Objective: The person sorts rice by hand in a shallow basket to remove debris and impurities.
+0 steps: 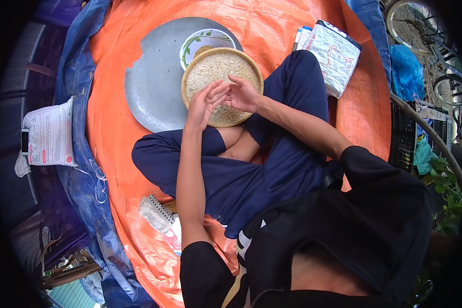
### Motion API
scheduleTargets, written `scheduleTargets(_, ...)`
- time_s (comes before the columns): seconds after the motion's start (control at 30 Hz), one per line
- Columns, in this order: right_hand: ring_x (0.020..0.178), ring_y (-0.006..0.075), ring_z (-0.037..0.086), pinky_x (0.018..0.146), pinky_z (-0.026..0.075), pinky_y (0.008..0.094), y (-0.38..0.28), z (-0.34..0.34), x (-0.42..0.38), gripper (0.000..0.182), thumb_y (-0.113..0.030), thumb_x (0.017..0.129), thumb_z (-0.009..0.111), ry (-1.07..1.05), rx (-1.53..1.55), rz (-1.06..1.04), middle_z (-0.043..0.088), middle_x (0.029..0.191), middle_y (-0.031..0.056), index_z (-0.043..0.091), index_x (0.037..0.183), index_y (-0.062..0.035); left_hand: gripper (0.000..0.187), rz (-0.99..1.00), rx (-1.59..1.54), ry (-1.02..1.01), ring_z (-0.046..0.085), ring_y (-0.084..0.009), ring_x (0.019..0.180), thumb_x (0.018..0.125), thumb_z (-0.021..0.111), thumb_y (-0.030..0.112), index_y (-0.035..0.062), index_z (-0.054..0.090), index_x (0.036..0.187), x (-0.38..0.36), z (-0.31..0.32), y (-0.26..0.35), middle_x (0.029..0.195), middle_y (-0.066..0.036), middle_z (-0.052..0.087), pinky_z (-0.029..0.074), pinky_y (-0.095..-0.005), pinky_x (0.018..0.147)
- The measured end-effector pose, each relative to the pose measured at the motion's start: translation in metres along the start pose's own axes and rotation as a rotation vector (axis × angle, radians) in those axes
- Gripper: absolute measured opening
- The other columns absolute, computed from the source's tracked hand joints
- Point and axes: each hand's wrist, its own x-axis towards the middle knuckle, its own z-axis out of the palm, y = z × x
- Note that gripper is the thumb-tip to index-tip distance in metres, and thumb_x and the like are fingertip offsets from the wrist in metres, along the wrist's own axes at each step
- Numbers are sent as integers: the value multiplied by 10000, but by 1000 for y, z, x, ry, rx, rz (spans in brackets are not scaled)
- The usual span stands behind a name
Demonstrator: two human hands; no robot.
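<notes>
A round woven tray (222, 58) filled with pale grain rests partly on a grey round board (151, 82), near my crossed legs. Over the grain, my left hand (206, 105) and my right hand (243, 95) come together, their fingers meeting at the middle of the tray. The fingers of both are partly bent, and anything between them is too small to make out. Just behind the tray, a white plate with green leaf patterns (210, 36) holds a small brown heap, partly covered by the tray's rim.
An orange tarp (113, 66) lies under everything, edged by a blue tarp (74, 77). A white printed package (335, 56) lies at the right, a white sack (51, 136) at the left. A spiral notebook (156, 213) is near my left arm. Bicycle wheels (408, 31) show at the upper right.
</notes>
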Motion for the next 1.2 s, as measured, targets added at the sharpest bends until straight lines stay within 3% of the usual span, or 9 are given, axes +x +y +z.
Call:
scheduleTargets(0.33, 1079, 215, 576, 1002, 463, 386, 0, 5, -3, 505, -418, 1030, 315, 5, 5, -44, 563, 1167, 120, 464, 1258, 7, 531, -23, -82, -138, 456, -309, 1322, 1026, 346, 276, -60, 335, 1438, -2, 2, 5, 1438, -249, 424, 393, -383, 1094)
scheduleTargets(0.43, 1024, 195, 589, 941, 491, 378, 2, -21, 10, 477, -414, 1031, 312, -208, 96, -21, 578, 1146, 99, 482, 1240, -21, 588, -35, -59, -182, 353, -314, 1392, 1030, 331, 374, 6, 290, 1487, -5, 5, 5, 1504, -242, 324, 315, -408, 1138)
scheduleTargets(0.53, 964, 211, 632, 905, 514, 403, 2, -12, 4, 427, -399, 1028, 341, -87, 66, -43, 633, 1046, 94, 537, 1170, -47, 667, -33, 44, -251, 322, -314, 1406, 1017, 314, 488, 67, 217, 1525, -9, 11, 9, 1539, -214, 273, 283, -430, 1150)
scheduleTargets(0.63, 922, 178, 618, 867, 519, 365, 2, -13, 4, 417, -376, 1039, 284, -145, 39, -60, 616, 1049, 74, 537, 1152, -63, 691, -49, 8, -278, 296, -331, 1415, 1010, 293, 538, 106, 193, 1539, -11, 14, 11, 1553, -207, 247, 247, -441, 1159)
scheduleTargets(0.83, 898, 194, 640, 840, 541, 361, 4, -10, 4, 448, -342, 1053, 236, -77, 73, -35, 632, 1056, 95, 551, 1156, -41, 690, -39, 20, -270, 400, -357, 1353, 1014, 295, 527, 99, 168, 1541, -13, 16, 17, 1552, -207, 251, 347, -435, 1109)
scheduleTargets(0.93, 1069, 247, 625, 948, 518, 390, 2, -10, 5, 533, -357, 1054, 217, -242, 186, 27, 602, 1201, 171, 497, 1270, 41, 588, 26, 100, -173, 579, -301, 1170, 1014, 416, 409, 69, 327, 1485, -15, 11, 24, 1411, -204, 477, 470, -374, 977)
scheduleTargets(1.03, 1240, 314, 533, 1057, 451, 425, -5, 10, -5, 614, -389, 1050, 205, -126, 130, 84, 502, 1346, 245, 409, 1354, 105, 368, 212, 657, 212, 681, -224, 887, 947, 591, 238, 40, 596, 1258, -11, -5, 23, 1126, -148, 674, 536, -347, 785)
scheduleTargets(1.13, 1329, 342, 437, 1122, 374, 445, -4, 13, -4, 648, -417, 1046, 207, -187, 141, 103, 417, 1421, 265, 359, 1392, 110, 176, 320, 971, 406, 662, -189, 705, 871, 666, 134, -8, 698, 970, -10, -9, 19, 892, -106, 710, 523, -339, 660)
scheduleTargets(1.2, 1341, 341, 419, 1133, 353, 450, -2, 13, -5, 664, -437, 1041, 221, -211, 145, 128, 400, 1433, 264, 339, 1403, 108, 146, 411, 1171, 408, 658, -208, 688, 849, 674, 127, -7, 700, 900, -12, -7, 17, 843, -109, 692, 514, -341, 644)
